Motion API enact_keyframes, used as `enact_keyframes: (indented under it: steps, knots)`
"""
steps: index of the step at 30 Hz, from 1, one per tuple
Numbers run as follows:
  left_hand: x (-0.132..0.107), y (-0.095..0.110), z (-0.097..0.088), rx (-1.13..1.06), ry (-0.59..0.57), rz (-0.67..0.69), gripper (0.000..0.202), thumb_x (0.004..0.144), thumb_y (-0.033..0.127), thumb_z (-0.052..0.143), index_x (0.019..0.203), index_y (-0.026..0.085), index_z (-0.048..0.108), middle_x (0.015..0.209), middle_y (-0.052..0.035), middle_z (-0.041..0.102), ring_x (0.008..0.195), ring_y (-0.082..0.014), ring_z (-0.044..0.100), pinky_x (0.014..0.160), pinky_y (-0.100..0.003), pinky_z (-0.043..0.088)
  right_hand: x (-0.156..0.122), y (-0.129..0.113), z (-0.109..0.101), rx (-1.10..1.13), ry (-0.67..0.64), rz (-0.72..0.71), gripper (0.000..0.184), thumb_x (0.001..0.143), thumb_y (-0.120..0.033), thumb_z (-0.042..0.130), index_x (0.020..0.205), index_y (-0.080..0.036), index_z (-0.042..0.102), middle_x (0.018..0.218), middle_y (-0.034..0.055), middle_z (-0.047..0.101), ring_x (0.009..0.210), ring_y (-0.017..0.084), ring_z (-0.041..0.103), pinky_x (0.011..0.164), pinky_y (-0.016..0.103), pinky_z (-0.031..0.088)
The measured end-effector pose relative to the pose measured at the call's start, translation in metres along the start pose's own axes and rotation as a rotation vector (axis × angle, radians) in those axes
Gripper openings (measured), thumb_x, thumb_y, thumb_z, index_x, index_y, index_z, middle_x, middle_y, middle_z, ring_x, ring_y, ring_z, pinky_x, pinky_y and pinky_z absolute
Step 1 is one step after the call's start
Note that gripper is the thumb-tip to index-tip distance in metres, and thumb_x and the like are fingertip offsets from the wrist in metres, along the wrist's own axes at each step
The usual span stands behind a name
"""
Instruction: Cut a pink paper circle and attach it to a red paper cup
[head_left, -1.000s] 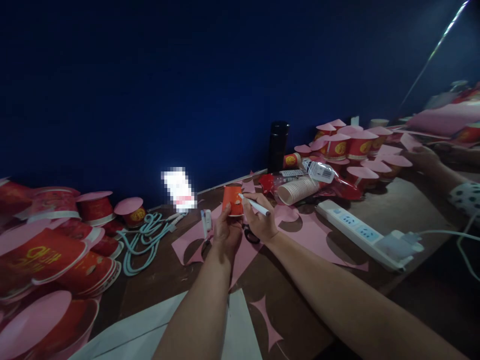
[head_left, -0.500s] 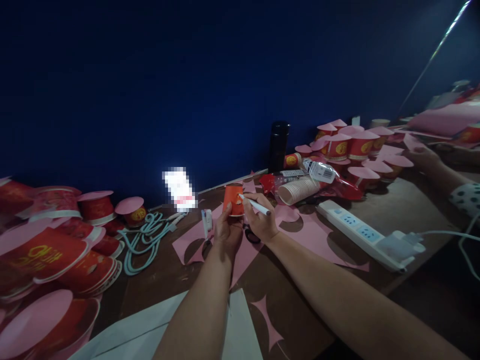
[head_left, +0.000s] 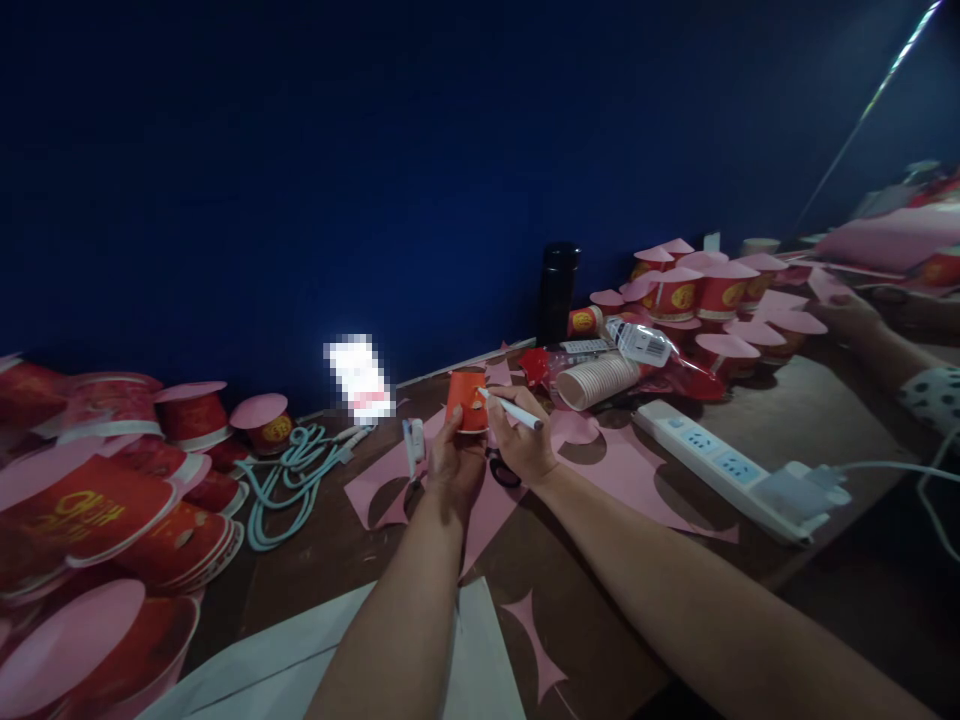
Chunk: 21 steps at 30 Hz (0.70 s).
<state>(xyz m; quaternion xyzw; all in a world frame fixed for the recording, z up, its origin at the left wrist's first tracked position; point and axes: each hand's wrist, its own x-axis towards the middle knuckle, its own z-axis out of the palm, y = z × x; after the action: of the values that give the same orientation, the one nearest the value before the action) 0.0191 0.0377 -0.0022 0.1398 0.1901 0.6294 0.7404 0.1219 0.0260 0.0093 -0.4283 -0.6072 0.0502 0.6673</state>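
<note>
The left hand (head_left: 459, 462) is wrapped around a red paper cup (head_left: 466, 390), holding it upside down above the cut pink paper (head_left: 622, 470) on the table (head_left: 315, 555). The right hand (head_left: 526, 442) pinches a white marker pen (head_left: 519, 411), its tip at the cup's side. A power strip (head_left: 716, 468) lies to the right; nested paper cups (head_left: 600, 382) rest on their side beyond the pink paper.

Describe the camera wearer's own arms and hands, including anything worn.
The left forearm and right forearm are bare, with no sleeves in view. The left hand and right hand wear no gloves, and no watch or bracelet shows.
</note>
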Motion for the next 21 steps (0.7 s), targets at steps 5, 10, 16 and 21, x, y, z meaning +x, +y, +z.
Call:
enact_keyframes:
  steps: [5,10,16,21]
  knots:
    - [-0.0009,0.0004,0.0001,0.013,-0.001,0.012,0.020,0.085,0.017,0.058,0.102,0.012,0.067,0.107,-0.0091,0.071,0.103,-0.0164,0.066,0.096,-0.028,0.049,0.0000,0.0012,0.0003,-0.011,0.014,-0.006,0.013,0.088,-0.026,0.057,0.095,-0.020,0.065,0.092,0.0062,0.070,0.089,0.020,0.067,0.084,0.036,0.055]
    - [-0.0008,-0.0001,-0.0009,0.026,-0.017,0.003,0.023,0.084,0.018,0.059,0.106,0.013,0.066,0.110,-0.0095,0.071,0.108,-0.0188,0.064,0.098,-0.031,0.048,0.0011,0.0008,0.0002,0.000,0.025,-0.010,0.013,0.088,-0.026,0.056,0.095,-0.020,0.065,0.092,0.0063,0.070,0.088,0.019,0.067,0.083,0.036,0.055]
    - [-0.0023,0.0002,0.0017,0.020,-0.016,0.009,0.025,0.084,0.016,0.058,0.108,0.014,0.066,0.109,-0.0090,0.071,0.107,-0.0176,0.065,0.096,-0.028,0.049,0.0025,-0.0009,-0.0009,0.012,0.030,-0.010,0.011,0.088,-0.027,0.057,0.094,-0.021,0.064,0.092,0.0061,0.069,0.088,0.019,0.067,0.083,0.035,0.055]
    - [-0.0036,0.0007,0.0032,0.025,0.002,-0.004,0.025,0.085,0.016,0.057,0.109,0.014,0.066,0.110,-0.0094,0.071,0.100,-0.0156,0.067,0.090,-0.025,0.051,0.0029,-0.0023,-0.0015,-0.004,0.037,0.011,0.011,0.088,-0.027,0.056,0.094,-0.021,0.064,0.092,0.0060,0.070,0.089,0.019,0.066,0.082,0.035,0.055]
